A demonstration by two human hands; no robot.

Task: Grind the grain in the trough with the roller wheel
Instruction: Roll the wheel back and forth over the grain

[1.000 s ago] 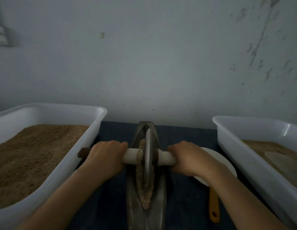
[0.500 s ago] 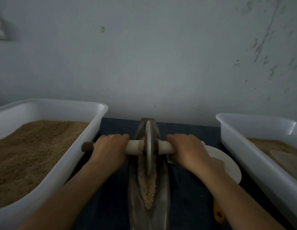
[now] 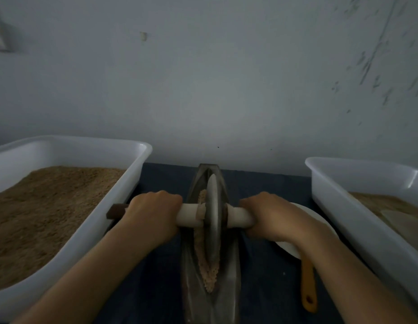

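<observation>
A dark, boat-shaped metal trough (image 3: 231, 265) lies lengthwise in front of me on a dark blue cloth. Brownish grain (image 3: 209, 274) lines its groove. The grey roller wheel (image 3: 213, 213) stands upright in the groove, about midway along. A pale axle handle (image 3: 189, 215) runs through the wheel's hub. My left hand (image 3: 152, 218) grips the axle left of the wheel, and my right hand (image 3: 271, 216) grips it on the right. The axle's dark left end (image 3: 115, 211) sticks out past my left hand.
A white tub (image 3: 123, 190) heaped with brown grain stands at the left. Another white tub (image 3: 343, 206) with ground material stands at the right. A white plate (image 3: 289, 247) and an orange handle (image 3: 308, 286) lie under my right forearm. A grey wall rises close behind the trough.
The wheel rolled away from me along the trough half a second ago, then came back toward me a little. Both hands kept their grip on the axle.
</observation>
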